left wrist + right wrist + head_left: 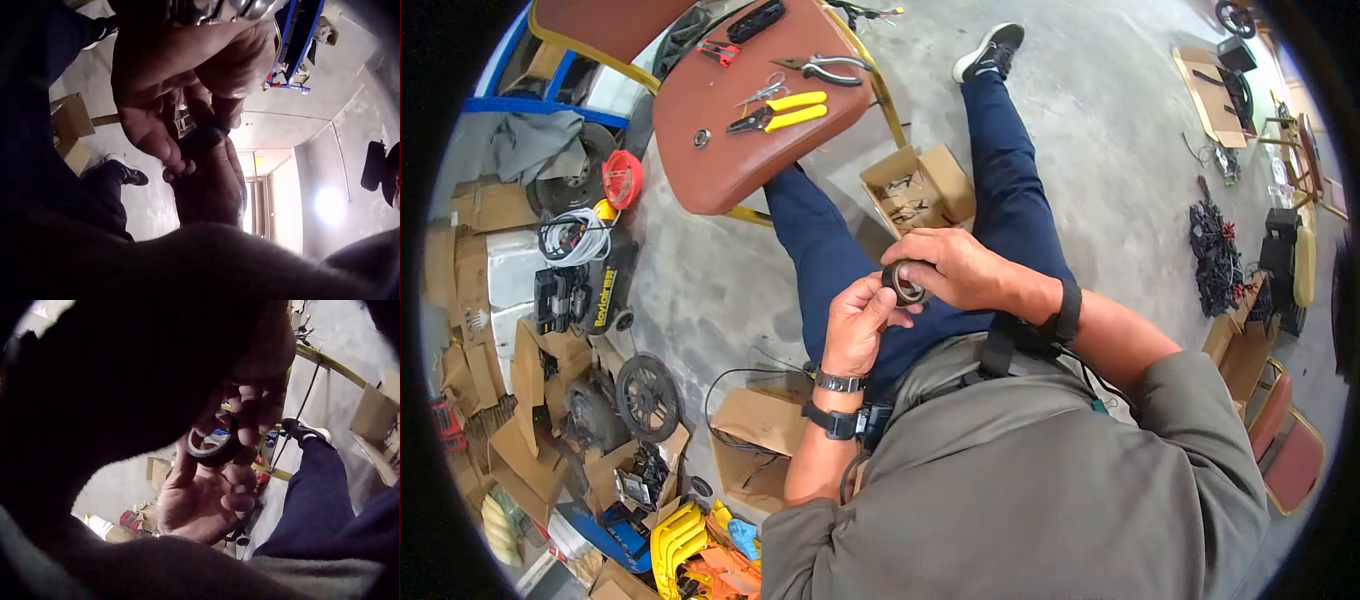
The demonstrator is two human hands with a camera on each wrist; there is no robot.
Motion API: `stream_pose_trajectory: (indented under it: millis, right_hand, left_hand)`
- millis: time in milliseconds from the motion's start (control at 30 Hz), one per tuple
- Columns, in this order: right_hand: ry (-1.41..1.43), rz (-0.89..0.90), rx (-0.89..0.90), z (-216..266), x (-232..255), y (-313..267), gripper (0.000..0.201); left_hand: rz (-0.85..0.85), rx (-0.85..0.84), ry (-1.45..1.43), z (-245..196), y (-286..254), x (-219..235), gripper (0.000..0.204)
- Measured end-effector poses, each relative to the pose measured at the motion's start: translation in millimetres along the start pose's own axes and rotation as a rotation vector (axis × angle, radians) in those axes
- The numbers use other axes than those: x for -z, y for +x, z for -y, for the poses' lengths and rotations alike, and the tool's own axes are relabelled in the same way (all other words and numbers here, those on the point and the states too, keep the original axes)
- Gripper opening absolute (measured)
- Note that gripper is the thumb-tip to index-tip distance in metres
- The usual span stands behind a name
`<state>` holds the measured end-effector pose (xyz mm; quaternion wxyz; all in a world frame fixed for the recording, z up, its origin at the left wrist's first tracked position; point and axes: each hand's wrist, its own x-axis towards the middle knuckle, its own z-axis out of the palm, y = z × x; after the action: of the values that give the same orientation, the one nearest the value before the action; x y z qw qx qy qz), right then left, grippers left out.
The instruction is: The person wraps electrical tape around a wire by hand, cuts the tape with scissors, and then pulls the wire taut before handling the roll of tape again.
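Note:
A roll of black tape (903, 284) is held between both hands above the person's lap. The left hand (863, 318) pinches its near left side with thumb and fingers. Over its top and right side curl the fingers of the right hand (960, 268). In the right wrist view the roll (215, 452) shows as a dark ring with a pale inner rim, the left hand (206, 503) below it and the right hand (256, 394) above. Dark shadow in the left wrist view hides most of the roll between the left hand (175, 81) and the right hand (212, 187).
A red-brown chair seat (690, 95) bears yellow-handled strippers (795, 112), pliers (832, 70), scissors (765, 90), a red cutter (720, 52) and a small metal ring (701, 139). An open cardboard box (950, 185) stands between the legs. Boxes, wheels and cables crowd the left floor.

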<state>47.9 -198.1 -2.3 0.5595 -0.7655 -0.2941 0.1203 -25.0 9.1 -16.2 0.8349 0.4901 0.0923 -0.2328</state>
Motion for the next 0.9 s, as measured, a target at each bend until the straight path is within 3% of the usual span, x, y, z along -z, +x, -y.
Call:
stream_pose_trajectory:
  millis: [167,400,500,700,900]
  right_hand:
    - [-0.009,-0.048,-0.092,-2.9,2.1,-10.8,0.021]
    - [0.004,-0.234,0.074,3.8,11.6,-17.3,0.025]
    - [-0.039,-0.231,0.138,6.1,8.7,-18.3,0.028]
    - [0.16,-0.227,0.011,18.1,4.3,-17.2,0.026]
    - [0.097,-0.16,0.083,14.3,10.8,-17.6,0.041]
  left_hand:
    - [0.073,-0.071,0.286,-7.4,0.9,-9.1,0.027]
    - [0.049,-0.167,0.307,-16.8,1.1,-35.8,0.021]
    - [0.054,-0.261,0.367,-11.9,-1.1,-35.6,0.021]
    - [-0.09,-0.392,0.615,-15.1,-13.3,-36.6,0.022]
    - [-0.175,-0.519,0.825,-24.3,-16.1,-44.5,0.018]
